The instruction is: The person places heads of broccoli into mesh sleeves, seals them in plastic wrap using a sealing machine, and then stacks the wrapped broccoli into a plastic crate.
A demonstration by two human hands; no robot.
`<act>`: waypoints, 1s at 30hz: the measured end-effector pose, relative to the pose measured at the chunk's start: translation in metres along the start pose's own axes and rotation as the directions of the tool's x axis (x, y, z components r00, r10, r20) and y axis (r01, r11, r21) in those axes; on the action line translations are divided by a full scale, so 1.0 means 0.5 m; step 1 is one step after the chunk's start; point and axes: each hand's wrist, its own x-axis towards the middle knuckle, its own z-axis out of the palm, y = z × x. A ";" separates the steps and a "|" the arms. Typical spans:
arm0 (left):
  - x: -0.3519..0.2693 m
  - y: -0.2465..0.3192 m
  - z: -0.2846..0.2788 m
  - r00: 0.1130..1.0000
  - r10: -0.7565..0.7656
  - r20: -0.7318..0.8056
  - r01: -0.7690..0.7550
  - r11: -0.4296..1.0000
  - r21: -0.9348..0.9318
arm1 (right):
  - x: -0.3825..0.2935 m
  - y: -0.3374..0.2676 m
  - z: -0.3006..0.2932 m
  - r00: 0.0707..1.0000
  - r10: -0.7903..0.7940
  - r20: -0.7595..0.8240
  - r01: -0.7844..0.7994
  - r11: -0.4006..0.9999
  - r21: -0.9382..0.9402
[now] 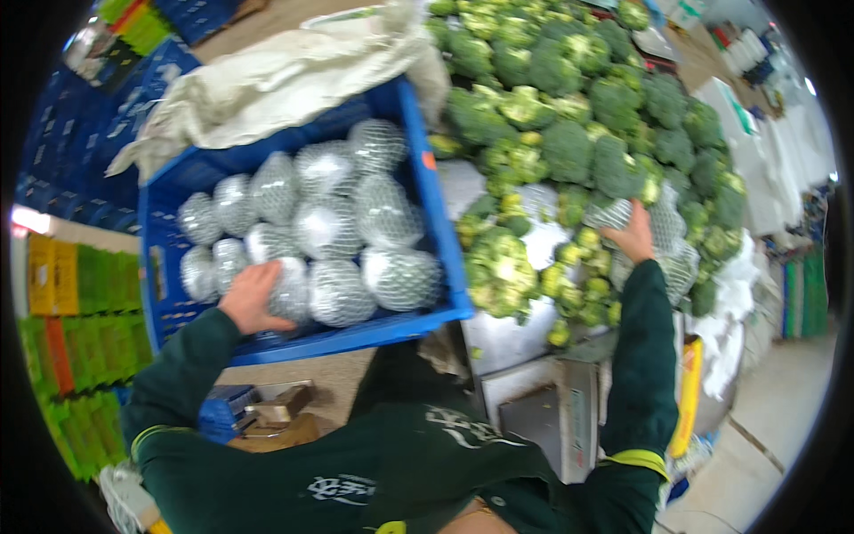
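Note:
A blue plastic crate on the left holds several rounded bundles in shiny wrap and white mesh; green shows through some. My left hand is inside its near side, with fingers and thumb around one mesh-covered bundle. To the right, broccoli heads are heaped on a metal table. My right hand reaches into this heap, its thumb and fingers on a piece of white mesh. More white mesh sleeves lie just beyond that hand; whether they are filled is unclear.
Crumpled pale sacking drapes over the crate's far edge. Stacked blue crates and green crates stand at left. Below the table edge sits a boxy device. Cardboard pieces lie beneath the crate.

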 end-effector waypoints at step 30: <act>0.200 0.825 -0.006 0.378 0.795 -0.473 -0.913 0.406 -0.047 | -1.013 -0.023 -0.381 0.666 0.573 -0.477 -0.739 0.597 -0.314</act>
